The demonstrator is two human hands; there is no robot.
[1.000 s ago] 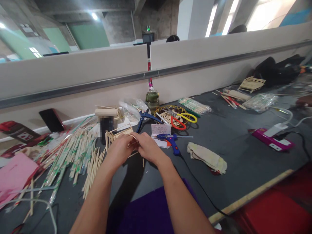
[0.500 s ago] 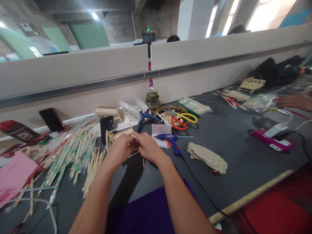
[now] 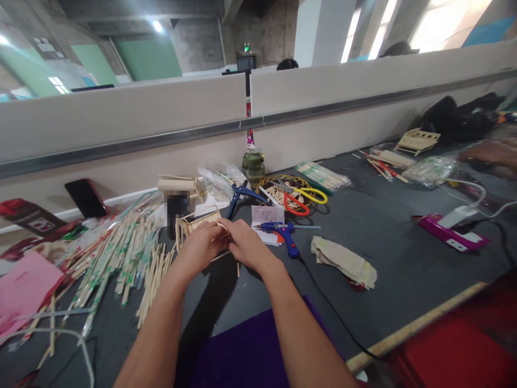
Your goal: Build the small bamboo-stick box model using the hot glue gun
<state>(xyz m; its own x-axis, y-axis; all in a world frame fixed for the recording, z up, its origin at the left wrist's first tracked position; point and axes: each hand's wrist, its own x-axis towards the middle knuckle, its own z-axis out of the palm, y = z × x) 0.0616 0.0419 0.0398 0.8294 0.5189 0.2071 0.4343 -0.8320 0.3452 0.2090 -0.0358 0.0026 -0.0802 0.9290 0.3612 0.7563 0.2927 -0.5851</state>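
Note:
My left hand [image 3: 197,249] and my right hand [image 3: 247,243] meet at the middle of the dark table, fingers closed together on a small frame built of thin wooden sticks [image 3: 197,222]. The frame's slatted part shows just beyond my left knuckles; the rest is hidden under my fingers. A loose stick [image 3: 237,268] lies below my right hand. A blue glue gun [image 3: 283,233] rests right of my right hand, its black cord trailing toward me.
A heap of wrapped chopsticks [image 3: 121,253] spreads to the left, beside pink paper [image 3: 22,288]. Blue pliers [image 3: 240,195], red and yellow scissors [image 3: 301,198], a green jar [image 3: 253,164], a cloth [image 3: 343,261] and a pink power strip [image 3: 450,231] lie beyond. Another person's hand [image 3: 488,153] is at far right.
My hands stay on the stick frame, barely shifting. The other person's hand at far right has pulled back and up toward the table's right edge.

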